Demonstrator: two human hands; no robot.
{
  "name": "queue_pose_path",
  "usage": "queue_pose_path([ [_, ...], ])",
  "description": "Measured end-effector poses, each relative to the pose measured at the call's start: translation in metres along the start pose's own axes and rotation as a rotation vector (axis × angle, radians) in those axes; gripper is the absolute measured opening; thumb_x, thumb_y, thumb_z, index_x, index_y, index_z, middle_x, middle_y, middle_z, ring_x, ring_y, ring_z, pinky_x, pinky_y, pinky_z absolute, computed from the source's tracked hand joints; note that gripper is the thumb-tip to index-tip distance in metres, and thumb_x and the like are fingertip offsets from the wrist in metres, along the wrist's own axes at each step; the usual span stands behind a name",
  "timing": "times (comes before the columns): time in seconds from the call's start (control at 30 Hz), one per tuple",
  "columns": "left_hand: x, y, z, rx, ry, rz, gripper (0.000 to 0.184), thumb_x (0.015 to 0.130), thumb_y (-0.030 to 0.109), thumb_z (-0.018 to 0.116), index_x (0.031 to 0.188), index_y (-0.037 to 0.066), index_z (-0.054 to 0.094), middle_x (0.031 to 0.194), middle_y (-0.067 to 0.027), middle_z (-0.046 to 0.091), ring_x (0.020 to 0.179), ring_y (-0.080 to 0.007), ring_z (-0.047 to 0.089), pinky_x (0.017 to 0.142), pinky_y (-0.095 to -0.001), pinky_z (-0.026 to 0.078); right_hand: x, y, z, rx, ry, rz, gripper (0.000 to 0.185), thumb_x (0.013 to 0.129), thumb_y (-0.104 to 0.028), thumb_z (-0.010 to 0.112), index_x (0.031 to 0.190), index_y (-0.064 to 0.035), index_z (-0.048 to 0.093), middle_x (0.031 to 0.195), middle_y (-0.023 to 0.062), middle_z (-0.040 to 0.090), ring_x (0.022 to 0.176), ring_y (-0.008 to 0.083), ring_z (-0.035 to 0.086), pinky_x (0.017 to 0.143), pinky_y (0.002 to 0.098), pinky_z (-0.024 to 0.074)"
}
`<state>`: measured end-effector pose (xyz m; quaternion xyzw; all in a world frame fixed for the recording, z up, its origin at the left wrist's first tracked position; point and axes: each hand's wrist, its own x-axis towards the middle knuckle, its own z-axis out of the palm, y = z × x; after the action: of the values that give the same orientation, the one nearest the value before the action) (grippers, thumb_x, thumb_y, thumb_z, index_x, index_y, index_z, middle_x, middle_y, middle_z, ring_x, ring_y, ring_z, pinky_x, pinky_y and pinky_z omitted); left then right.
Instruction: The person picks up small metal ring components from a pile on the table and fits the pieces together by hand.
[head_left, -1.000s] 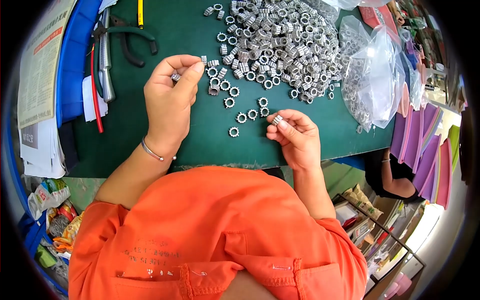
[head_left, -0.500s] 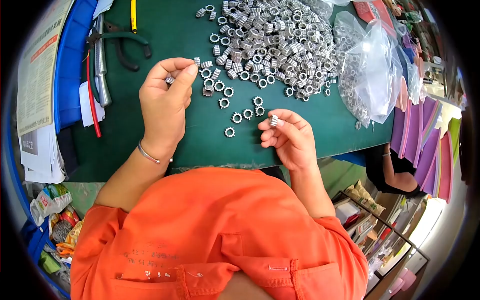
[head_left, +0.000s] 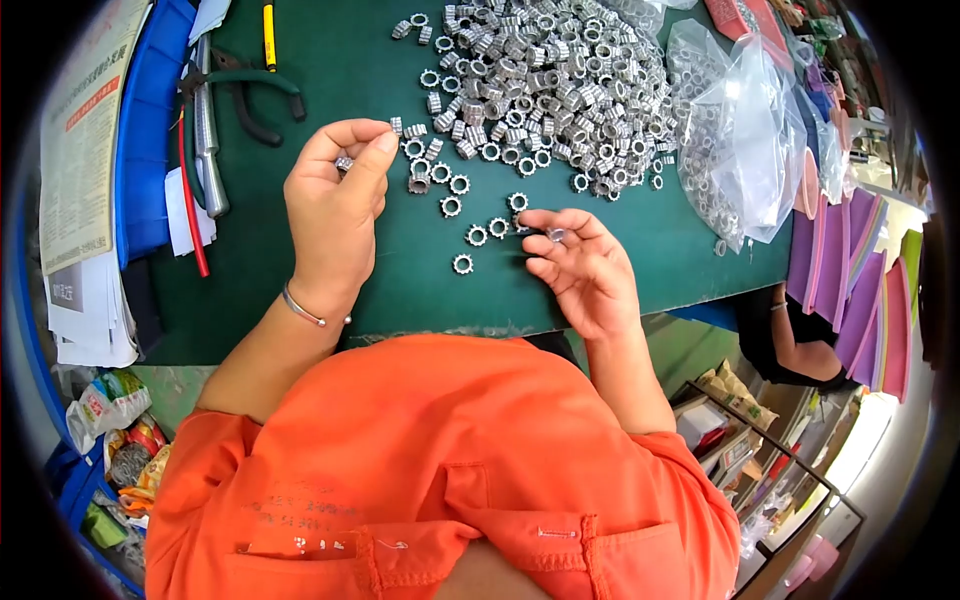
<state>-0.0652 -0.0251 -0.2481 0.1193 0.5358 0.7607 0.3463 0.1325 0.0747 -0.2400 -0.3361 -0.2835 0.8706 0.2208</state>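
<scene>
My left hand (head_left: 335,200) is closed, thumb against forefinger. A small toothed metal ring (head_left: 396,125) is at its fingertips, and another toothed ring (head_left: 344,163) shows inside the curled fingers. Lower right, my right hand (head_left: 590,270) has its fingers partly bent, with a blurred metal ring (head_left: 556,235) among them. Its forefinger tip is beside a loose toothed ring (head_left: 518,202) on the green table. More single rings, such as this one (head_left: 462,264), lie between my hands. Beyond them spreads a large heap of the same rings (head_left: 560,90).
Clear plastic bags (head_left: 745,140) with rings stand right of the heap. On the left lie pliers (head_left: 245,85), a yellow pen-like stick (head_left: 269,35), a red rod (head_left: 190,210) and a blue tray (head_left: 150,130) with papers. Another person's arm (head_left: 795,345) shows at right.
My right hand has opened its fingers somewhat, and its forefinger has reached toward the loose rings. The ring in it has shifted deeper between the fingers. My left hand holds nearly the same pose.
</scene>
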Motion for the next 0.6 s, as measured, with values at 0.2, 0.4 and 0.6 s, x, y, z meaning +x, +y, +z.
queue_pose_path([
  [0.2, -0.001, 0.0, 0.001, 0.0, -0.001, 0.008, 0.013, 0.081, 0.005, 0.056, 0.092, -0.001, 0.053, 0.065, 0.0027, 0.045, 0.044, -0.0009, 0.032, 0.039, -0.0164, 0.023, 0.007, -0.006, 0.005, -0.653, 0.213, -0.256, 0.008, 0.08, -0.005, 0.057, 0.088, -0.0028, 0.058, 0.063, 0.0013, 0.053, 0.05, 0.0061, 0.045, 0.043, 0.0172, 0.0344],
  [0.4, 0.001, -0.001, -0.001, -0.004, -0.008, 0.015, 0.013, 0.081, 0.005, 0.056, 0.092, -0.001, 0.053, 0.065, 0.0026, 0.045, 0.045, -0.0008, 0.032, 0.039, -0.0164, 0.023, 0.011, 0.002, 0.012, -1.426, 0.063, -0.54, 0.015, 0.068, -0.001, 0.067, 0.081, -0.0012, 0.059, 0.067, 0.0054, 0.05, 0.055, 0.0126, 0.048, 0.049, 0.0239, 0.0401],
  [0.6, 0.0, -0.001, 0.0, -0.003, -0.008, 0.018, 0.013, 0.081, 0.005, 0.056, 0.092, -0.001, 0.053, 0.064, 0.003, 0.044, 0.045, -0.0007, 0.033, 0.039, -0.0162, 0.023, 0.003, 0.0, 0.007, -0.666, 0.043, -0.171, 0.011, 0.075, -0.001, 0.064, 0.083, -0.0006, 0.058, 0.074, 0.0044, 0.059, 0.056, 0.0061, 0.048, 0.046, 0.0195, 0.0371],
])
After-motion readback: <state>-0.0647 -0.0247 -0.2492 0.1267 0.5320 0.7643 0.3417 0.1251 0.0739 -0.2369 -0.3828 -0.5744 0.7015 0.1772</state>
